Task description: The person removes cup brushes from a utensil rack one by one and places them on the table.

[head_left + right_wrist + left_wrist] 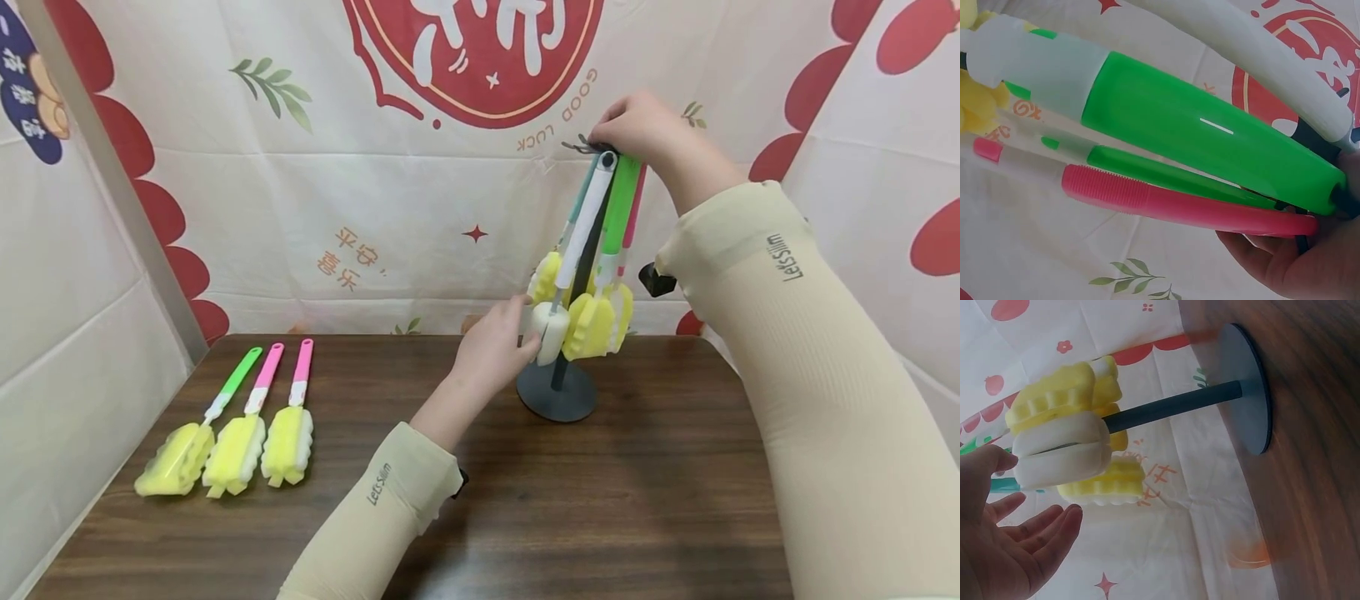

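Observation:
A dark stand [555, 403] with a round base and hooks at its top carries several hanging sponge brushes. My right hand [637, 129] grips the top of the stand, beside the handle ends. Close below it hang a green handle [1210, 137], a pink handle [1191, 209] and a white handle [583, 225]. At the lower end of the white one is a white sponge head [1063, 450]. My left hand [491, 342] is at this sponge, its thumb at the sponge's edge and its other fingers loosely spread. Yellow sponge heads [588, 327] hang beside it.
On the left of the brown table [420, 500] lie three more brushes with yellow sponges: one green-handled [180, 458] and two pink-handled, a middle brush [236, 454] and a right brush [287, 446]. A printed cloth [420, 208] hangs behind the table.

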`<action>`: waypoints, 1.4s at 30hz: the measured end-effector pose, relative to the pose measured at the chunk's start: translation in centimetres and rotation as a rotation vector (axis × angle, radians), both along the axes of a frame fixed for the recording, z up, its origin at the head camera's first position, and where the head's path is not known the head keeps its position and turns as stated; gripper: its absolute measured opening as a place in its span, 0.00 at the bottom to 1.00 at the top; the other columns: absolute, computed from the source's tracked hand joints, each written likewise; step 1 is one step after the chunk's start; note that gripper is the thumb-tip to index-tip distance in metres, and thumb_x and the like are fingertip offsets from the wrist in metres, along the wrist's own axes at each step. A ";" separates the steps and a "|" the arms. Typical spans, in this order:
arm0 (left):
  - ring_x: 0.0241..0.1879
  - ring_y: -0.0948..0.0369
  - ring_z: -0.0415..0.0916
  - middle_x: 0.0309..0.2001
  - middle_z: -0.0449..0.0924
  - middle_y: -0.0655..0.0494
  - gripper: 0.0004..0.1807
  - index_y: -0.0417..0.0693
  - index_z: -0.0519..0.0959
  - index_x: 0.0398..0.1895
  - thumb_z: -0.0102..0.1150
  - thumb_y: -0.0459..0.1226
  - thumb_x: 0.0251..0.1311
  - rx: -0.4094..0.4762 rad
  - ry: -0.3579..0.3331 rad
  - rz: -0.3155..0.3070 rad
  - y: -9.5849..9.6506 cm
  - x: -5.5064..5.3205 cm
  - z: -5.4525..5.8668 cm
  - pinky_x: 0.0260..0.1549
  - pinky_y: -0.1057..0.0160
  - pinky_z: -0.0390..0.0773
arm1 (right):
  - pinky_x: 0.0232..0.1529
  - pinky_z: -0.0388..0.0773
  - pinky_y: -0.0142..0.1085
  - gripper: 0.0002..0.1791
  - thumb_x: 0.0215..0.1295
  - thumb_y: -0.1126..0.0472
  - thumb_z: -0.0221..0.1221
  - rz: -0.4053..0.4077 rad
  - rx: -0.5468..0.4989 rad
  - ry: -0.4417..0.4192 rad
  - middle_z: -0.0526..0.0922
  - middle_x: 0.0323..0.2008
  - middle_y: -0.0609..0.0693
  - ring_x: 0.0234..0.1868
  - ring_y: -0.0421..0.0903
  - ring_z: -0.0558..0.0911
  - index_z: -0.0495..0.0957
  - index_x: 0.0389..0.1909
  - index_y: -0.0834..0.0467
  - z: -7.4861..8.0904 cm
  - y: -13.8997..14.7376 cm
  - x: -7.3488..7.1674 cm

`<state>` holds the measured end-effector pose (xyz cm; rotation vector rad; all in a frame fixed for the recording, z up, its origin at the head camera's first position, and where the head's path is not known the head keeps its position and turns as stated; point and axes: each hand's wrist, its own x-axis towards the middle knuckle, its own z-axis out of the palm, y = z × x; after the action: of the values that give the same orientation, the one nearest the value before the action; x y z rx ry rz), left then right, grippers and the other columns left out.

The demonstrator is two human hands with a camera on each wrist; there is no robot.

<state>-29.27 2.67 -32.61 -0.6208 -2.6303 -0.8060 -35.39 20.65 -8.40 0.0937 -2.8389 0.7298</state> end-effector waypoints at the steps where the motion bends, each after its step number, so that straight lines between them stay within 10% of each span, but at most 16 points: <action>1: 0.51 0.58 0.75 0.59 0.73 0.51 0.30 0.48 0.66 0.67 0.58 0.48 0.66 0.008 -0.006 0.000 0.0 -0.1 -0.1 0.47 0.58 0.77 | 0.32 0.79 0.30 0.28 0.71 0.45 0.49 0.004 -0.006 0.000 0.71 0.47 0.56 0.29 0.43 0.80 0.74 0.60 0.61 0.0 0.0 0.0; 28: 0.41 0.57 0.73 0.50 0.76 0.50 0.36 0.48 0.60 0.68 0.66 0.46 0.60 0.230 -0.082 -0.072 2.2 -1.1 -2.2 0.40 0.58 0.75 | 0.37 0.78 0.28 0.26 0.74 0.46 0.46 0.000 -0.083 -0.012 0.66 0.60 0.55 0.39 0.46 0.77 0.69 0.69 0.51 -0.8 0.0 0.0; 42: 0.48 0.58 0.71 0.57 0.73 0.53 0.37 0.61 0.62 0.73 0.65 0.43 0.62 0.274 -0.113 -0.095 2.7 0.2 -2.1 0.44 0.57 0.75 | 0.37 0.76 0.28 0.25 0.75 0.49 0.45 -0.004 -0.120 -0.032 0.66 0.59 0.55 0.41 0.45 0.75 0.70 0.68 0.51 -0.4 0.2 0.2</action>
<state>-29.11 5.39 -34.69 -0.6430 -2.5376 -1.2372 -35.22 20.83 -8.83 0.0574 -2.8163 0.9066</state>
